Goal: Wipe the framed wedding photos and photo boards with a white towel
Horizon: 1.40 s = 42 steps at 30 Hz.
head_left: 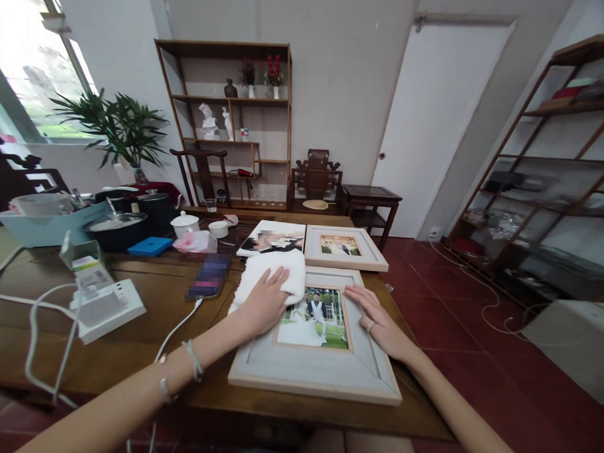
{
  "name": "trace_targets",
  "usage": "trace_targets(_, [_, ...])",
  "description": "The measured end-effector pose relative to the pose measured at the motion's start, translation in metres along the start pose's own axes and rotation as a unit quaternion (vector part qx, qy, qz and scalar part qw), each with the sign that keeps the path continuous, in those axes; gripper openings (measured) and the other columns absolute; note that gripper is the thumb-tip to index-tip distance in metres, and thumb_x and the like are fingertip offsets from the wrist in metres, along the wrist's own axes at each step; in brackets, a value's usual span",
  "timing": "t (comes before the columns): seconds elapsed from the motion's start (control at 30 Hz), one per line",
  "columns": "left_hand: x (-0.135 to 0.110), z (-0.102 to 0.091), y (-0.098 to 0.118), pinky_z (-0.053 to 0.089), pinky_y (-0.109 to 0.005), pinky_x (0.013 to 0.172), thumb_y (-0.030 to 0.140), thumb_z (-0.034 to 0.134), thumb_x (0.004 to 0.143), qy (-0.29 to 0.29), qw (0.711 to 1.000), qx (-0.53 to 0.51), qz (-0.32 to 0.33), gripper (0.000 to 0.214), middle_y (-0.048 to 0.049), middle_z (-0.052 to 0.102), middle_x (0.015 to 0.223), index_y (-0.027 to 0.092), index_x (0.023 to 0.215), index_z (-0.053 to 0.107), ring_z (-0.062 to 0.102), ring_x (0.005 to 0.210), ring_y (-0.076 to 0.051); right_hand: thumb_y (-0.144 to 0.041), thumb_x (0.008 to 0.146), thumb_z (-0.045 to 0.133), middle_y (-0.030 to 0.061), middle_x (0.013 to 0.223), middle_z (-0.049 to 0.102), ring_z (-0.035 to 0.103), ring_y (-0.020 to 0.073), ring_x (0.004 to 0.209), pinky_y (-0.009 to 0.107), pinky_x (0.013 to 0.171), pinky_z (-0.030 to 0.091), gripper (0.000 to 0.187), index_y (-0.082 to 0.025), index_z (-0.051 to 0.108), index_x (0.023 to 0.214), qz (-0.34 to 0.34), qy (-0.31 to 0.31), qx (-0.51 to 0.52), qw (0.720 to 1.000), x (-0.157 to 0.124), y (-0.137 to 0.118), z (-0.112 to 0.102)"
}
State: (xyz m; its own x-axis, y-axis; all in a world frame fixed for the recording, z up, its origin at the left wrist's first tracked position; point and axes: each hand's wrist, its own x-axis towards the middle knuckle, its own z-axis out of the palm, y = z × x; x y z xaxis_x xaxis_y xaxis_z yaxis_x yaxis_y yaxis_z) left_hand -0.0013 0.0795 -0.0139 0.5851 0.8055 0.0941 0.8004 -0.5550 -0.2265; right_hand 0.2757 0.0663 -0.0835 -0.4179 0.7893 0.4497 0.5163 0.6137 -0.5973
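A picture frame [310, 374] with a wide pale grey border lies flat at the table's front edge, a photo of two people behind its inner opening. My left hand [269, 298] holds a folded white towel [267, 268] against the frame's upper left part, its fingers curved over the fluffy fabric. The towel covers that corner and part of the photo. On the right border rests my right hand [378, 320], fingers extended and apart, a ring on one of them. Behind lie a second framed photo [375, 258] and a white-edged photo print [251, 243], partly touched by the towel.
Left on the wooden table [176, 354] are a phone [210, 276] on a white cable, a power strip [111, 305], a blue box [149, 246], a lidded white pot [185, 225] and a dark pan [116, 228]. Shelves [222, 103] stand behind.
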Motion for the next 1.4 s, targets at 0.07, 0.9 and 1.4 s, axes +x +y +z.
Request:
trace_targets(0.07, [-0.013,-0.007,0.009,0.021,-0.045,0.107,0.018,0.043,0.086,-0.035,0.999,-0.001,0.013,0.028,-0.0152,0.035,0.141,0.013,0.104,0.064,0.026,0.132,-0.028,-0.017,0.08,0.039,0.0073,0.141,0.037,0.026,0.027,0.133,0.053,0.109,0.02,0.054,-0.025,0.039,0.134,0.008,0.0,-0.003,1.0,0.0,0.001,0.001])
trace_targets(0.9, [0.019,0.001,0.02,0.027,-0.045,0.103,0.027,0.042,0.089,-0.009,0.999,-0.015,-0.027,0.031,-0.0166,0.034,0.141,0.014,0.108,0.063,0.031,0.13,-0.031,-0.021,0.083,0.038,0.0077,0.142,0.035,0.025,0.0269,0.133,0.053,0.109,0.02,0.053,-0.025,0.035,0.136,0.006,-0.002,-0.005,1.0,0.0,-0.001,0.001])
trace_targets(1.4, [-0.06,-0.039,0.061,0.029,-0.044,0.103,0.022,0.046,0.086,-0.111,0.987,-0.094,0.074,0.026,-0.0154,0.032,0.142,0.015,0.104,0.064,0.029,0.131,-0.03,-0.017,0.082,0.039,0.0063,0.142,0.035,0.024,0.0253,0.133,0.052,0.109,0.019,0.055,-0.027,0.036,0.135,0.011,-0.01,0.008,1.0,-0.001,-0.003,0.0])
